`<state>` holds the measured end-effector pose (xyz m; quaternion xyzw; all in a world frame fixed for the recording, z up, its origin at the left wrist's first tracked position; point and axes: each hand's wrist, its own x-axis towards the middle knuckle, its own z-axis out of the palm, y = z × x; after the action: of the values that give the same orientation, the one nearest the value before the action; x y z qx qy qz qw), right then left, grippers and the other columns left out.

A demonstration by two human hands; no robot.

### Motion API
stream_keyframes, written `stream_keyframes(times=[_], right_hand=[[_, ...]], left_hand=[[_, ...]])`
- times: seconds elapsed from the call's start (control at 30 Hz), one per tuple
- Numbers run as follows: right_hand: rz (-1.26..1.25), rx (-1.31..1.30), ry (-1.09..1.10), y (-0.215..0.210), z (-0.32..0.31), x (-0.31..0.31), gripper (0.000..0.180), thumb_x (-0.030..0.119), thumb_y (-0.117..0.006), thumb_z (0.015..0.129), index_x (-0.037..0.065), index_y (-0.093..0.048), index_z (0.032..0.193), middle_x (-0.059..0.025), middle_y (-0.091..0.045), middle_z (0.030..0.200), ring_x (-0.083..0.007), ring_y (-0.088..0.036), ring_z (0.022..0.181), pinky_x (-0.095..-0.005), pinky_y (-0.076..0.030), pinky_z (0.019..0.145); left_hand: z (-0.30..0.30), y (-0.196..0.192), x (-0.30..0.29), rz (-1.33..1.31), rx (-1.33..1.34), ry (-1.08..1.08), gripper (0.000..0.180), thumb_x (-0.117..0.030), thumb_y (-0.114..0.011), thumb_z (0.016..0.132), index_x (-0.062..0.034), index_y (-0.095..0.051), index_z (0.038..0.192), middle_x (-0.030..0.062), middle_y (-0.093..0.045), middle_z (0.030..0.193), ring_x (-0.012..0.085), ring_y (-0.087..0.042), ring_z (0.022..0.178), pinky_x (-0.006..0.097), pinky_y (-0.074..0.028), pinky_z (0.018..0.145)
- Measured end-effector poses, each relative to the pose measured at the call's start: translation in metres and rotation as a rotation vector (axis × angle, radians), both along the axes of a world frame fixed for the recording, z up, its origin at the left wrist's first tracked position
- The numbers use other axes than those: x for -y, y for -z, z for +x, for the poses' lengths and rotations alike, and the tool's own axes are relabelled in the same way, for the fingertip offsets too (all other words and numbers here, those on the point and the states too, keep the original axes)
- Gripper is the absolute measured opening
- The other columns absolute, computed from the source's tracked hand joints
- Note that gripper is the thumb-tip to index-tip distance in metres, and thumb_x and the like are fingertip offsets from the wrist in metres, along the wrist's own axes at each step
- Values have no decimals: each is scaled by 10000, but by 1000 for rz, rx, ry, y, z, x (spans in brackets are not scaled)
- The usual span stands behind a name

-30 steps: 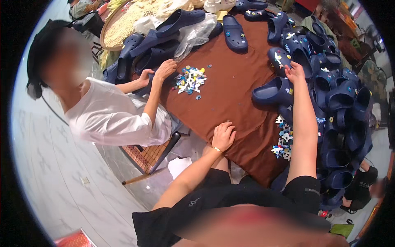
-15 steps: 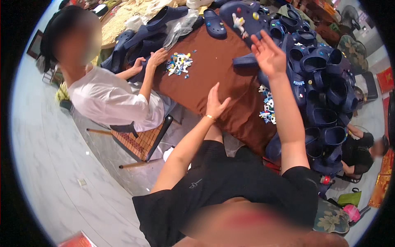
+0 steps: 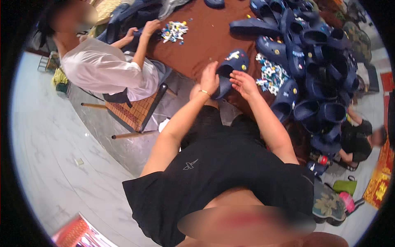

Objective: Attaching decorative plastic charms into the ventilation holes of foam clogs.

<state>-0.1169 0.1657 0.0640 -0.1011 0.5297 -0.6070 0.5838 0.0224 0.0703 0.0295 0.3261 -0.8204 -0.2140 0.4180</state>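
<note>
A navy clog (image 3: 235, 61) with small charms on its toe is at the near edge of the brown-covered table, between my hands. My left hand (image 3: 210, 79) is closed on its left side, near the heel. On the other side, my right hand (image 3: 244, 85) has its fingers apart and slightly bent, close to the clog's opening; whether they touch it is unclear. A pile of white, blue and yellow charms (image 3: 272, 77) lies right of my right hand. Beside that pile rests another navy clog (image 3: 284, 99).
Many navy clogs (image 3: 319, 74) are heaped on the right. A single clog (image 3: 247, 28) lies farther back. Across the brown cloth (image 3: 201, 37), a second charm pile (image 3: 175, 31) lies near a co-worker (image 3: 107, 68) seated at the left. Another person (image 3: 357, 140) sits far right.
My right hand has come down from its raised position toward my left hand. A charm-decorated clog is now between them. The view has shifted, and the far table edge shows less.
</note>
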Motion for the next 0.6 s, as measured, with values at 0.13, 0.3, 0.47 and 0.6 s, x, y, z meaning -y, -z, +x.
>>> stream_keyframes(times=[0.13,0.3,0.47,0.6], right_hand=[[-35,-255,53,6,-29,1,220,56,-494,783,-2,-512,994,-60,-577,865,-110,-548,659,-211,-450,547],[-74,-909,-19,16,-57,38,286,20,-483,744,11,-507,1029,-98,-576,936,-210,-571,779,-296,-462,697],[-395,-1775,-398,6,-65,93,500,-60,-425,674,53,-438,1161,-155,-407,1228,-319,-358,1150,-369,-287,965],[-153,-1888,-899,-8,-63,105,389,14,-460,709,124,-530,1076,-63,-447,1210,-256,-371,1159,-408,-352,905]], left_hand=[[3,-9,-17,13,42,155,245,4,-494,662,-20,-507,905,159,-521,874,315,-493,873,378,-410,762],[-23,3,-24,-68,97,292,240,15,-470,643,-28,-532,871,155,-528,858,314,-511,856,384,-417,759],[-63,15,2,-207,634,301,268,-112,-429,726,-7,-574,926,192,-552,977,299,-536,910,362,-417,806],[-57,21,4,-24,713,388,257,-148,-402,745,-27,-627,777,173,-603,871,268,-584,817,375,-446,742]])
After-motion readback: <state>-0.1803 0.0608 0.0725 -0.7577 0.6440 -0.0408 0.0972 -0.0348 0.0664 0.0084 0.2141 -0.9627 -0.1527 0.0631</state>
